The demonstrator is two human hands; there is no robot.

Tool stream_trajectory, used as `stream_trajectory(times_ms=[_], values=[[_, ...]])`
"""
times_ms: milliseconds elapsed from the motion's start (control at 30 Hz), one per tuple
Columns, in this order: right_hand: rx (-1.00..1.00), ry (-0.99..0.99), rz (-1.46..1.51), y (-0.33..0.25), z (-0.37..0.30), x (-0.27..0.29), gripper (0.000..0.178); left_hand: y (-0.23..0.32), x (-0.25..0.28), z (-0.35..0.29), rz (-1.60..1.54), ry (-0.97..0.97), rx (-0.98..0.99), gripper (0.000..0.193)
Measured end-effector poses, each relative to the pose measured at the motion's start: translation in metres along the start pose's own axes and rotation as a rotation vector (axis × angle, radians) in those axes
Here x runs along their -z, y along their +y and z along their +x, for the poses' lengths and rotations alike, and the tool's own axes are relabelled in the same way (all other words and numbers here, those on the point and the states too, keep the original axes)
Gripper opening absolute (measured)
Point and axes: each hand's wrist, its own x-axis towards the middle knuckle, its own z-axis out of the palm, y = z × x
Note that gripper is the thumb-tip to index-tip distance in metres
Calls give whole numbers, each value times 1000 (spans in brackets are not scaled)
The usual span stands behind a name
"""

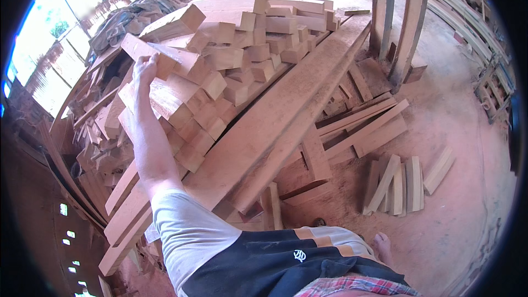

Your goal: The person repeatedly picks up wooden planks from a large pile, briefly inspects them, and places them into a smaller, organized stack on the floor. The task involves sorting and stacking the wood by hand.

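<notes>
My left hand (146,67) is stretched out to the far left, its fingers closed round the edge of a squared wooden beam (147,55) on top of a big stack. Beneath and beside it, more thick cut timber blocks (225,59) lie piled with their end faces toward the right. Beyond the shirt's striped side, a small patch of skin (383,247) shows, perhaps my right hand; its fingers cannot be made out clearly.
A long, dusty plank (275,115) slants along the stack's right side. Two upright posts (408,22) stand at the back right. Short wooden pieces (393,184) lie on the dusty floor (451,115), and loose boards (363,126) lean nearby. A crumpled grey sheet (129,19) sits behind the stack.
</notes>
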Motion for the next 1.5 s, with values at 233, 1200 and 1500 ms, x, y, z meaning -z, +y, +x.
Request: stream_trajectory(times_ms=[233,1200,1500], values=[[245,-9,-229,-47,34,-8,51,9,-14,-33,514,83,252,90],[894,-1028,-329,-353,-95,-302,56,15,74,-468,-1144,395,273,63],[420,-1495,131,-406,-191,-374,85,59,-22,-651,-1035,-98,121,90]])
